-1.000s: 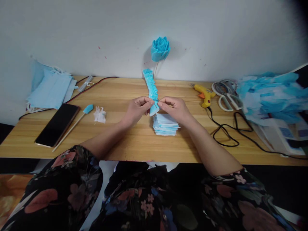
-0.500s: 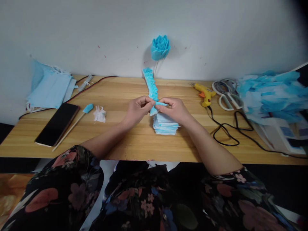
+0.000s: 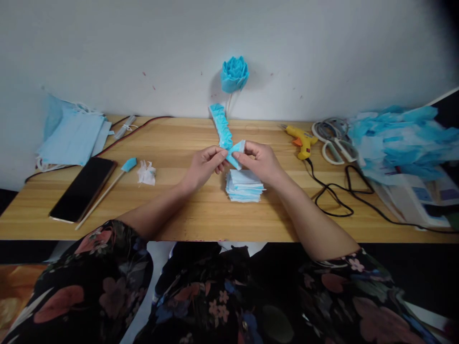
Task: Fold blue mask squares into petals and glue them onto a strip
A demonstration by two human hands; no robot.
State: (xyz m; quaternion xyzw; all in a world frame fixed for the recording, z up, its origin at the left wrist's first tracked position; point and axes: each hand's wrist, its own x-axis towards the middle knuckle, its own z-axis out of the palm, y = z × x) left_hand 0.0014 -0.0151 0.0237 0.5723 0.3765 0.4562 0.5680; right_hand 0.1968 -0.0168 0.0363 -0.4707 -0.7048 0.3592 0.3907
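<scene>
Between my two hands is a small blue-and-white piece of mask fabric (image 3: pixel 235 155), partly folded. My left hand (image 3: pixel 207 165) pinches its left corner between thumb and fingers. On the other side my right hand (image 3: pixel 258 161) grips it, the thumb lying on its face. Just beneath the hands rests a stack of cut fabric squares (image 3: pixel 244 185). A row of folded blue petals (image 3: pixel 221 125) runs along the table beyond my fingertips; whether it touches the held piece I cannot tell. Behind it a blue fabric rose (image 3: pixel 234 74) on a thin stick stands against the wall.
At left lie face masks (image 3: pixel 73 136), a black phone (image 3: pixel 83 188), a blue-tipped stick (image 3: pixel 107 193) and a crumpled white scrap (image 3: pixel 146 173). To the right are a yellow glue gun (image 3: pixel 300 140) with a looping cord, white-handled scissors (image 3: pixel 339 150) and a heap of blue scraps (image 3: pixel 405 138).
The fabric piece in my hands has turned and opened out, now showing a wider blue face and a white edge at upper right. The whole view has shifted slightly.
</scene>
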